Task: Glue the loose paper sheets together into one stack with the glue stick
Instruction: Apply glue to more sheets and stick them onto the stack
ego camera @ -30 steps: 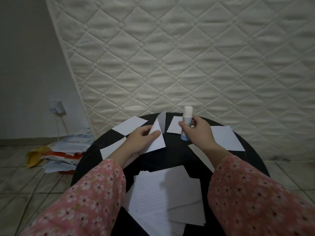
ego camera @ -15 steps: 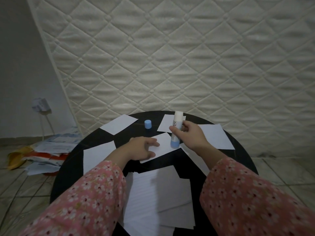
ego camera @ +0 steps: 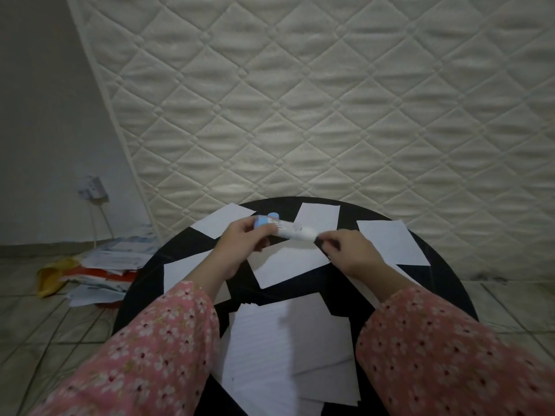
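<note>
1. Left hand grips the blue base end of a white plastic glue stick, held sideways above the round black table; right hand pinches at its white tip, contact blurred.
2. Small blue cap peeks out behind the stick, mostly hidden.
3. Loose white paper sheets scattered on the table; one lies under the hands, a lined pile near the front, partly cut off.
4. Quilted white mattress leans behind; messy papers on tiled floor at left.
</note>
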